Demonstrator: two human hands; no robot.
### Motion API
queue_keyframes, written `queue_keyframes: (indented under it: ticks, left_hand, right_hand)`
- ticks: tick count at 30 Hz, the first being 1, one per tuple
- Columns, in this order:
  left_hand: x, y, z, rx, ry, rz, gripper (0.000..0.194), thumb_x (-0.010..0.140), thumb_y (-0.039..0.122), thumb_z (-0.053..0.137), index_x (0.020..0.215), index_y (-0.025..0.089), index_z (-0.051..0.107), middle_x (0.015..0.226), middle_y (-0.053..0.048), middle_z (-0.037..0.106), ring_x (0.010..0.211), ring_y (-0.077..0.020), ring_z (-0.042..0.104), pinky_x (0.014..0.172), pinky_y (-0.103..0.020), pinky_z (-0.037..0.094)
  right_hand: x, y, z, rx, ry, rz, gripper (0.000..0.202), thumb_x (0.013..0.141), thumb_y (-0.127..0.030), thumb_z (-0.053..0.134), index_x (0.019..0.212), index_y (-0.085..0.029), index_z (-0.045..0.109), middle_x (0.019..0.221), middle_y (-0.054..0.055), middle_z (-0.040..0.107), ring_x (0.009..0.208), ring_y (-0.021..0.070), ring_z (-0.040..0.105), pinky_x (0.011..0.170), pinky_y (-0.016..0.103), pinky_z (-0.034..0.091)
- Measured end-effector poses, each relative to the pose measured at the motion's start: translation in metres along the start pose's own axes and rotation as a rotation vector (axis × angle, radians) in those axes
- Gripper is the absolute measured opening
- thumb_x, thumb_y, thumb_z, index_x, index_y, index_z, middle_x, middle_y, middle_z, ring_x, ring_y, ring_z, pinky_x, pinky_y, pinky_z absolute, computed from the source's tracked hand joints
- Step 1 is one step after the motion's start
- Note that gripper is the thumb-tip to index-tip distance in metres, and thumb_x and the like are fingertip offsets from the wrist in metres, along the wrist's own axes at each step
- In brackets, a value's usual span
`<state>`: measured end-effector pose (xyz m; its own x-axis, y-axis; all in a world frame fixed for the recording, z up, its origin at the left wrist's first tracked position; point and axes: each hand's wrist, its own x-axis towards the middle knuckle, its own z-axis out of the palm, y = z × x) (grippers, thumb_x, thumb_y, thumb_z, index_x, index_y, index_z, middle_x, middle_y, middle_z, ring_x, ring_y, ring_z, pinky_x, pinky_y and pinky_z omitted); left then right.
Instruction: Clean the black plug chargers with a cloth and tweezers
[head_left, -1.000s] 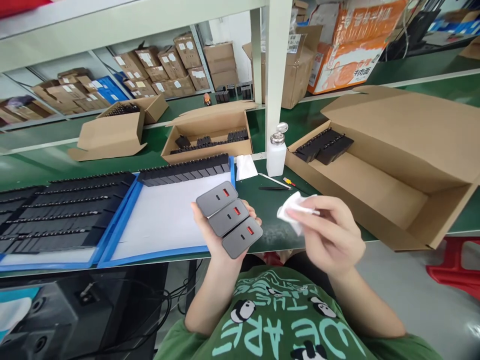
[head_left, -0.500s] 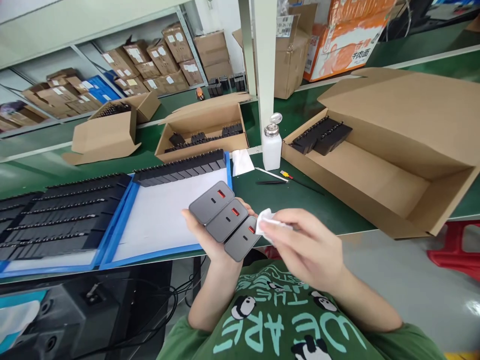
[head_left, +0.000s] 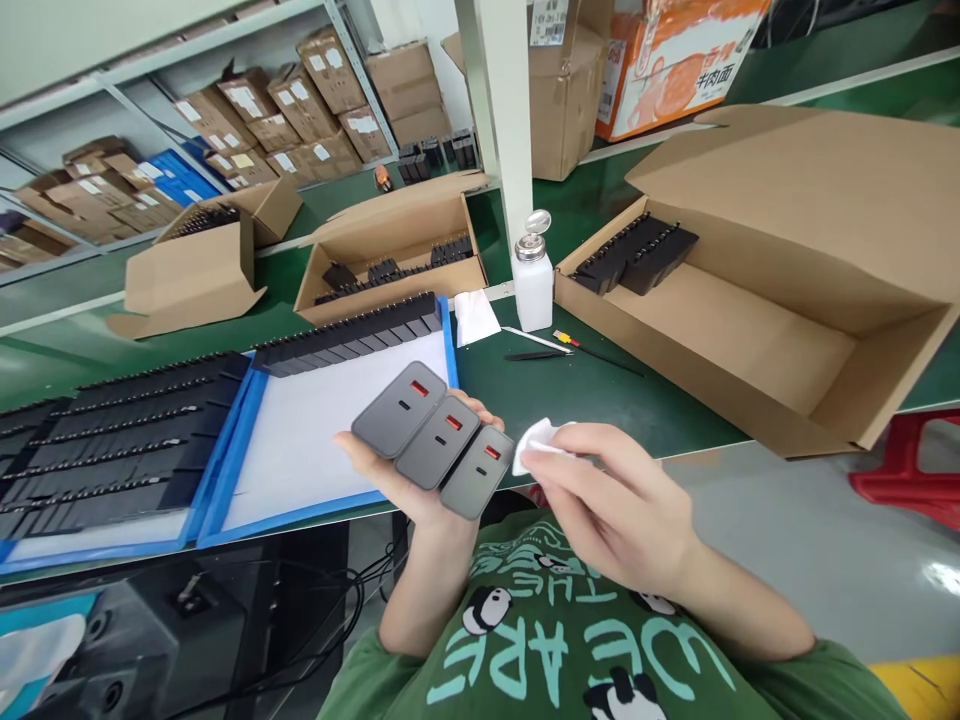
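I have the white bottle (head_left: pixel 533 290) as my marker, and nearer to me than it, off to its left, my left hand (head_left: pixel 431 508) holds three grey blocks (head_left: pixel 437 438) in a row. That hand is half curled, palm up beneath them, thumb along one end and fingertips showing at the far side; I take it that cradling them this way squeezes the three together and leaves every face with its red port turned up to me, unobstructed. My right hand (head_left: pixel 615 490), nearer to me than the bottle and a little to its right, is closed to a pinch, thumb and fingers on a crumpled white cloth (head_left: pixel 538 445). A loose end sticks out past the fingertips, which would let the cloth meet a surface before my skin does. It sits right at the edge of the closest block; I cannot tell whether they touch. The bottle stands with its cap tipped up, presumably for quick one-handed use, and a folded white sheet (head_left: pixel 475 317) lies just left of it. In front of its base are the black tweezers (head_left: pixel 536 356) and a cable (head_left: pixel 568 338), small things within easy reach. Left of the bottle, a blue-edged tray (head_left: pixel 330 400) bears black blocks (head_left: pixel 349 335) along its far side, likely lined up for easy counting; right of the bottle, an open carton (head_left: pixel 757 345) has its lid folded back, clear of its mouth.
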<state>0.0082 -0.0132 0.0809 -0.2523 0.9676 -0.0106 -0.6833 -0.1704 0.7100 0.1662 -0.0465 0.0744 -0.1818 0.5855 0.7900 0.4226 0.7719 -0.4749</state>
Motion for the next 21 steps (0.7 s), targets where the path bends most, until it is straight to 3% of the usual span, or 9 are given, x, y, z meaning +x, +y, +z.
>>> queue_keyframes:
  ticks: [5, 11, 16, 21]
  left_hand:
    - [-0.003, -0.003, 0.001, 0.015, -0.084, 0.058, 0.072, 0.071, 0.089, 0.056, 0.084, 0.019, 0.070, 0.070, -0.004, 0.065, 0.059, -0.0166, 0.062, 0.053, -0.029, 0.054]
    - [-0.004, -0.004, 0.001, 0.031, -0.040, 0.070, 0.073, 0.069, 0.090, 0.058, 0.086, 0.020, 0.071, 0.068, -0.003, 0.063, 0.057, -0.0169, 0.061, 0.053, -0.030, 0.054]
    - [-0.004, -0.007, -0.003, 0.042, -0.015, 0.002, 0.076, 0.066, 0.092, 0.057, 0.087, 0.020, 0.070, 0.069, -0.003, 0.063, 0.058, -0.0173, 0.061, 0.052, -0.030, 0.054]
    - [-0.005, -0.008, -0.002, 0.061, -0.006, -0.016, 0.076, 0.066, 0.092, 0.056, 0.086, 0.020, 0.069, 0.070, -0.004, 0.064, 0.059, -0.0176, 0.061, 0.052, -0.029, 0.054]
  right_hand:
    - [0.005, 0.002, 0.000, -0.091, -0.065, -0.055, 0.021, 0.090, -0.002, 0.058, 0.103, -0.016, 0.068, 0.090, 0.009, 0.066, 0.077, 0.0142, 0.059, 0.065, 0.026, 0.054]
    - [0.006, 0.005, -0.002, -0.121, -0.120, -0.106, 0.019, 0.091, -0.001, 0.055, 0.099, -0.014, 0.065, 0.093, 0.010, 0.067, 0.079, 0.0149, 0.059, 0.067, 0.026, 0.053]
    - [0.004, 0.008, -0.014, 0.041, -0.271, -0.029, 0.021, 0.090, 0.001, 0.053, 0.097, -0.016, 0.062, 0.094, 0.008, 0.063, 0.086, 0.0146, 0.061, 0.071, 0.025, 0.054]
    - [0.004, 0.011, -0.017, 0.052, -0.153, 0.029, 0.025, 0.088, 0.002, 0.060, 0.103, -0.018, 0.063, 0.100, 0.007, 0.062, 0.088, 0.0132, 0.062, 0.076, 0.025, 0.055]
